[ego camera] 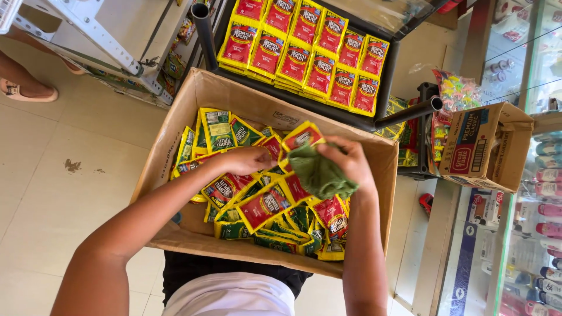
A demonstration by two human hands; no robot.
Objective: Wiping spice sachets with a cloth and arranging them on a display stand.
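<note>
Over the cardboard box (175,146) of sachets, both hands meet on one red-and-yellow sachet (300,137), the left hand (249,159) pinching its edge while the right hand (346,161), clutching a green cloth (319,172), seemingly wipes it.

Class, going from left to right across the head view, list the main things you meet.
Sandalled foot → white metal rack → left hand → green cloth → right hand → small printed carton → glass shelf of bottles.
</note>
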